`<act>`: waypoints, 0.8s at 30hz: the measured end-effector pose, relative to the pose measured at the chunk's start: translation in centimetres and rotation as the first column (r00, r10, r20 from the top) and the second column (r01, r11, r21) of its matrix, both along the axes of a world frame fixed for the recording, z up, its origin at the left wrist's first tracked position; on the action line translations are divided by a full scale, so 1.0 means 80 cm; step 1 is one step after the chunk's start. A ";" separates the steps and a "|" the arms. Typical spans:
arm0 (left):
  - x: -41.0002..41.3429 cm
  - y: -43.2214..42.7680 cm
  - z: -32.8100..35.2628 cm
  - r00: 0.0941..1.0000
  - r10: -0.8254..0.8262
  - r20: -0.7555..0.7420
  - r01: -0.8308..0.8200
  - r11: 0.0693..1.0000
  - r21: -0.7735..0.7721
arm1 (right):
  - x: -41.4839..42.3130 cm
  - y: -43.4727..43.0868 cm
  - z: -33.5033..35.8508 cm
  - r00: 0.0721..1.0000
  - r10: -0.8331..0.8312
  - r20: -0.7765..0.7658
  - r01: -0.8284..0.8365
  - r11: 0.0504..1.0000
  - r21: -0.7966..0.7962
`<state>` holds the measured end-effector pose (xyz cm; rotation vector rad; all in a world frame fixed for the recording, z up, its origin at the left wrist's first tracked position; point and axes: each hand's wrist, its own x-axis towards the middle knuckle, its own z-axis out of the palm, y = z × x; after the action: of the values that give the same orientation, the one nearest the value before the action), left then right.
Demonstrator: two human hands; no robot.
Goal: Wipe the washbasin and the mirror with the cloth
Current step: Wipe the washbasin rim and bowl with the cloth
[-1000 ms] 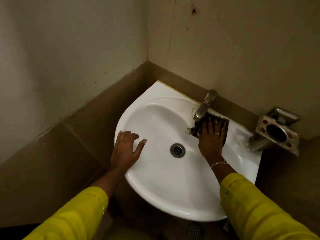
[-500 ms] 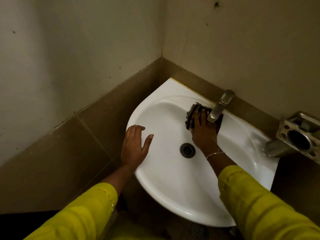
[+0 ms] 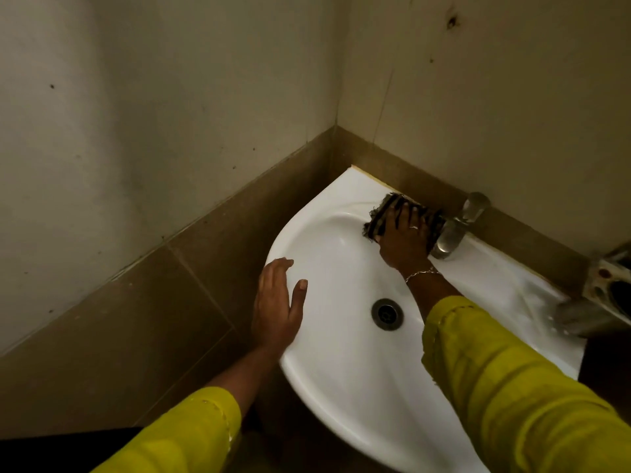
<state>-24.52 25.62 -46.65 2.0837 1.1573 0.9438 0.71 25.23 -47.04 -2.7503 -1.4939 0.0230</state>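
Your R hand (image 3: pixel 403 238), fingers spread, presses the dark striped cloth (image 3: pixel 382 211) flat on the back ledge of the white ceramic corner washbasin (image 3: pixel 341 387), just left of the chrome tap (image 3: pixel 450 233). Unwiped ledge prob. runs left toward the wall corner. L hand (image 3: pixel 276 302), fingers straight, rests on the left rim.

White corner washbasin (image 3: pixel 341 387) here, tucked between two tiled walls (image 3: pixel 136 302). On its back ledge a dark striped cloth (image 3: pixel 378 218) lies flat, just beside the metal tap (image 3: pixel 450 233) standing on that same ledge. The right grip (image 3: pixel 404 238) presses down on the cloth, fingers spread. The left grip (image 3: pixel 276 308) rests flat on the near rim. The drain (image 3: pixel 387 314) sits at the bowl's bottom.
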 end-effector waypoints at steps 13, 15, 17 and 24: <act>0.002 0.000 -0.002 1.000 0.014 -0.003 -0.014 1.000 -0.028 | -0.067 0.056 0.008 0.957 0.291 -0.014 -0.291 0.956 0.036; 0.002 -0.001 -0.002 1.000 0.023 -0.010 -0.023 0.999 -0.038 | -0.083 0.063 0.005 0.942 0.327 -0.069 -0.324 0.945 0.051; 0.002 -0.001 -0.003 1.000 0.024 -0.010 -0.024 0.999 -0.039 | -0.101 0.069 0.003 0.912 0.374 -0.171 -0.366 0.927 0.076; 0.003 0.000 -0.005 0.999 0.045 -0.023 -0.046 0.999 -0.023 | -0.156 0.044 -0.005 0.558 0.500 -0.662 -0.323 0.866 0.381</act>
<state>-24.27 25.60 -47.05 2.0627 1.2261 0.9254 -11.74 28.77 -47.41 -1.7420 -1.6594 0.8362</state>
